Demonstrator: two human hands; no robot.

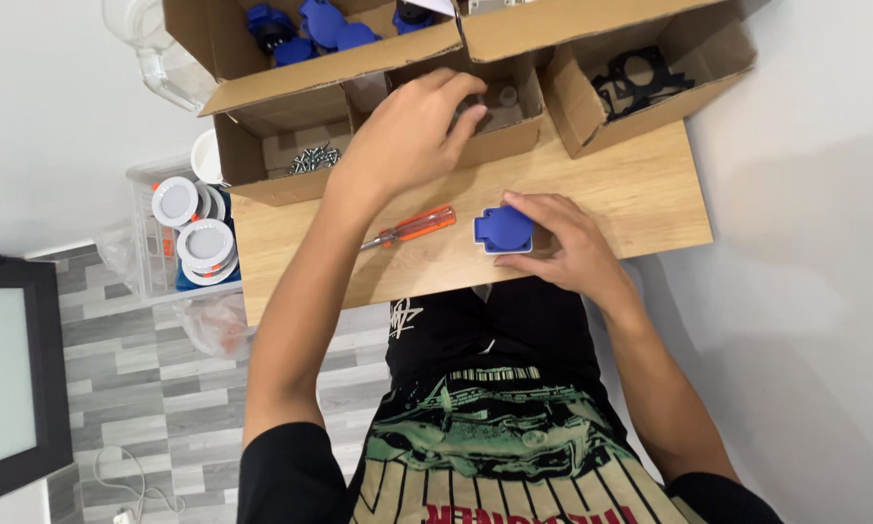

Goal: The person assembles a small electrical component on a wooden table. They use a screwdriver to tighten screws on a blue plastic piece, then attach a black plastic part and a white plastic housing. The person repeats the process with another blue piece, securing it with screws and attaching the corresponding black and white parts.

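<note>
My right hand (564, 245) rests on the small wooden table (650, 199) and holds a blue socket part (503, 230) by its right side. My left hand (412, 131) reaches forward into a small cardboard box (514, 121) at the table's back; its fingertips curl inside and what they touch is hidden. An orange-handled screwdriver (412, 228) lies on the table between my two arms, just left of the blue part.
Open cardboard boxes line the table's back: one with screws (315, 158), one with black frames (638, 80), one with blue socket parts (310, 24). A clear bin of round white lamps (189, 228) stands left of the table. A dark screen (9, 374) sits at far left.
</note>
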